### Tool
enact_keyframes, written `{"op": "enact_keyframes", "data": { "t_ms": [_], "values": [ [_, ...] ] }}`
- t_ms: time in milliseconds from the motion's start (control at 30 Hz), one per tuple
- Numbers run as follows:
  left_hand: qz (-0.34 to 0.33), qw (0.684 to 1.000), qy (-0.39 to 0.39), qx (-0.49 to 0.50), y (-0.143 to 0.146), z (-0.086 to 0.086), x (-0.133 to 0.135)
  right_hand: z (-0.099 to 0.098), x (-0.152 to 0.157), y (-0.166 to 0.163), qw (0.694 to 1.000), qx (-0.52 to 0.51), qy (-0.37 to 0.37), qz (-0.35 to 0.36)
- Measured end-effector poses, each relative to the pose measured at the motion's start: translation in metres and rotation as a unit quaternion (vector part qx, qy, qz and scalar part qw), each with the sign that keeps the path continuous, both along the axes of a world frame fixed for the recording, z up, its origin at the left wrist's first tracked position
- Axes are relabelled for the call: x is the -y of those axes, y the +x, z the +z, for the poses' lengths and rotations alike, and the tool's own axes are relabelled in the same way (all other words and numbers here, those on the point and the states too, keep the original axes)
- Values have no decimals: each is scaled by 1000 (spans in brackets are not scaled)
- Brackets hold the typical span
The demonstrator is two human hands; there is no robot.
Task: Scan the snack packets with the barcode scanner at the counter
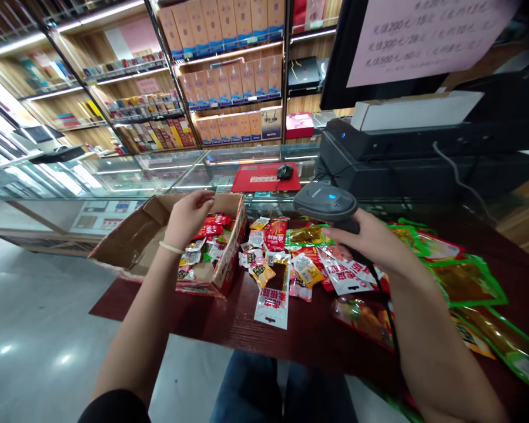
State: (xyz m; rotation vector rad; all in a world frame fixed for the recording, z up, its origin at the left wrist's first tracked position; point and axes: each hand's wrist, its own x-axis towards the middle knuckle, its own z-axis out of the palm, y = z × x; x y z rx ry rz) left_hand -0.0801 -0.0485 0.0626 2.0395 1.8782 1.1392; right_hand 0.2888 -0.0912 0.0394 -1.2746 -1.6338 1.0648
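My left hand (pixel 190 214) hovers over a cardboard box (pixel 134 249), its fingers loosely curved with a gap at the thumb and nothing visible between them. Inside the box, small snack packets (pixel 211 226) lie heaped at the right side, below and beside this hand. My right hand (pixel 370 232) is wrapped round the handle of a black barcode scanner (pixel 325 201), whose blue light is lit on top. Beneath the scanner, many red, white and yellow snack packets (pixel 306 264) are spread on the dark red table. A white packet (pixel 272 299) lies nearest the front edge.
Green-edged food pouches (pixel 467 282) lie on the right, partly behind my right forearm. A red mat (pixel 264 176) with a computer mouse (pixel 284 171) rests on the glass counter. The monitor (pixel 339 59) stands at back right; the scanner's cable (pixel 390 317) hangs down.
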Motion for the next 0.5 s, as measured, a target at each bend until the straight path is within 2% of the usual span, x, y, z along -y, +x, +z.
{"op": "enact_keyframes", "data": {
  "t_ms": [100, 200, 300, 500],
  "values": [
    [-59, 998, -19, -31, 38, -1, 20, 0, -1, 4, 1000, 7, 0, -3],
    [-135, 987, -48, -71, 76, -14, 32, 3, -1, 11, 1000, 7, -6, -6],
    [-208, 973, -80, -67, 112, -43, 33, 8, -1, 21, 1000, 22, -6, -9],
    [-272, 933, -183, -147, 167, -112, 19, 10, -7, 47, 1000, 21, -15, -14]
  ]
}}
